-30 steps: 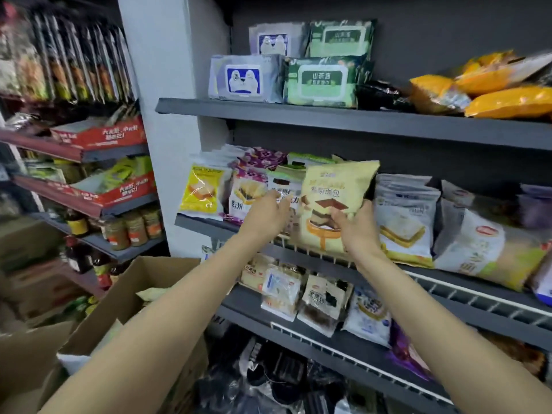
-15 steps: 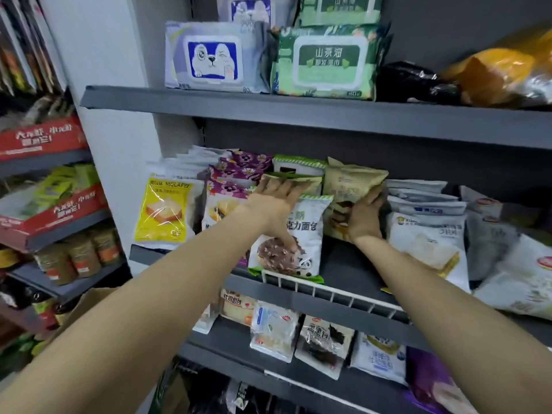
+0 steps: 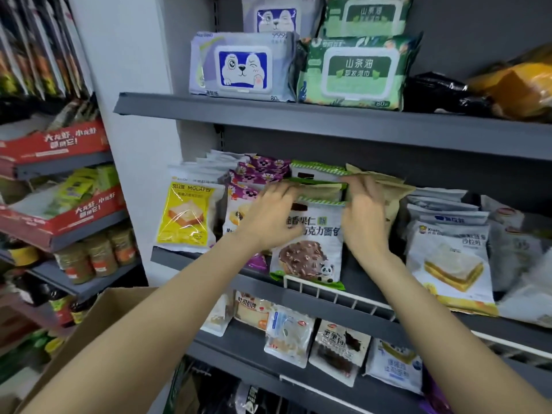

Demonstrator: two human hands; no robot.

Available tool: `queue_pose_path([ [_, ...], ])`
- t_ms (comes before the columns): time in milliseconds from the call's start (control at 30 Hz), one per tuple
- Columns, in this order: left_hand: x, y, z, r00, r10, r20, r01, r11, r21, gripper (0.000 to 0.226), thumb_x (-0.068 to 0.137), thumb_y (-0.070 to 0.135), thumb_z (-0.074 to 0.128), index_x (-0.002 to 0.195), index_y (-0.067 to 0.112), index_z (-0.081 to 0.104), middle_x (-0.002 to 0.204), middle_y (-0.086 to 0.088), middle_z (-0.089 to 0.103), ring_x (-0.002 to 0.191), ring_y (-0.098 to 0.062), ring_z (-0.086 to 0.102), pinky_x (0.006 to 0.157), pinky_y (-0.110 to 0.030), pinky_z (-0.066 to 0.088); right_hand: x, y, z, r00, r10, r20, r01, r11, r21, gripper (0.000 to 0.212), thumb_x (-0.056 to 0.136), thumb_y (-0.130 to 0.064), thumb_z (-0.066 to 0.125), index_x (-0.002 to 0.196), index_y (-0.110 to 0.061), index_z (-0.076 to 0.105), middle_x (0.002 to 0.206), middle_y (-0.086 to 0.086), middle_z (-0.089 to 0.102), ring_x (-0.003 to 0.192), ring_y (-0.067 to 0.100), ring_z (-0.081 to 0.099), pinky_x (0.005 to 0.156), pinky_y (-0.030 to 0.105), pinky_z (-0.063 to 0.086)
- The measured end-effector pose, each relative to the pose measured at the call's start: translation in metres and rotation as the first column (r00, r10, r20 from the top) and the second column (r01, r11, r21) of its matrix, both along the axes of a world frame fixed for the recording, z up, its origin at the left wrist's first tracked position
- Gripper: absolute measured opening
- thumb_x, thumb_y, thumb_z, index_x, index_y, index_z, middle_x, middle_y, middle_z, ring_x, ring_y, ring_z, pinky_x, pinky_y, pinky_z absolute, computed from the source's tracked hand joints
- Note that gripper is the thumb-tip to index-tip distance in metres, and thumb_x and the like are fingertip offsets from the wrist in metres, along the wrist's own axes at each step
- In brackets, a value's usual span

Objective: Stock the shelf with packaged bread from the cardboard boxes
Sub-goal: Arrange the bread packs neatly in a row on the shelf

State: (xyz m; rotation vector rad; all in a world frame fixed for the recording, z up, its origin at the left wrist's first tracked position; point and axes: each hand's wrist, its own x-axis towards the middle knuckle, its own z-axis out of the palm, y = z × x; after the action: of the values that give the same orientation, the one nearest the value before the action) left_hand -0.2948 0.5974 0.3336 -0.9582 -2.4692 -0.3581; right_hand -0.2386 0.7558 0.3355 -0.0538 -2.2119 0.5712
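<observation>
Hands met on the middle shelf in the head view, both reaching into a row of upright bread packs. The left hand lay over the upper left of the front pack — white, with a chocolate bun and a panda printed on it — its fingers stretched toward the green-edged packs standing behind. Whether those fingers pinched a pack or only pressed on it could not be told through the blur. The right hand stood at the front pack's right edge, fingers fairly straight and lifted to the tops of the packs behind, touching them beside a tan pack.

The front pack stood just behind a white wire rail at the shelf's lip. A yellow toast pack stood at the far left, purple packs between it and the hands, and a white sandwich pack to the right.

Above, wipes sat on the top shelf. Below, more small bread packs leaned on the lower shelf — a cardboard box stood open at lower left.
</observation>
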Motion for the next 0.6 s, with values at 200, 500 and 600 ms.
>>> queue_pose_path([
  [200,0.008,-0.072,-0.018,0.967,0.214,0.136,-0.245,0.928,0.282,0.025,0.088,0.015,0.053,0.112,0.011,0.058,0.106,-0.007,0.064,0.101,-0.028,0.059,0.084,-0.039,0.048,0.004,-0.086,-0.011,0.917,0.359,0.174,-0.360,0.932,-0.028,0.025,0.095,-0.005,0.042,0.110,-0.009,0.061,0.111,0.006,0.057,0.105,0.021,0.054,0.081,0.025,0.037],
  [500,0.022,-0.246,-0.134,0.685,0.536,0.494,-0.680,0.714,0.168,0.018,0.090,0.019,0.049,0.099,0.014,0.064,0.089,-0.008,0.069,0.081,-0.027,0.063,0.061,-0.032,0.046,-0.016,-0.245,-0.130,0.542,0.544,0.641,-0.641,0.761,-0.105,0.026,0.097,-0.015,0.041,0.116,-0.011,0.058,0.112,0.008,0.059,0.100,0.025,0.056,0.082,0.039,0.050],
  [600,0.019,-0.300,-0.186,0.555,0.572,0.604,-0.738,0.674,0.041,0.017,0.090,0.018,0.051,0.097,0.011,0.064,0.093,-0.010,0.069,0.085,-0.028,0.062,0.064,-0.030,0.042,-0.040,-0.291,-0.189,0.406,0.484,0.775,-0.650,0.749,-0.128,0.026,0.096,-0.017,0.044,0.117,-0.008,0.056,0.113,0.013,0.055,0.099,0.032,0.057,0.076,0.038,0.049],
])
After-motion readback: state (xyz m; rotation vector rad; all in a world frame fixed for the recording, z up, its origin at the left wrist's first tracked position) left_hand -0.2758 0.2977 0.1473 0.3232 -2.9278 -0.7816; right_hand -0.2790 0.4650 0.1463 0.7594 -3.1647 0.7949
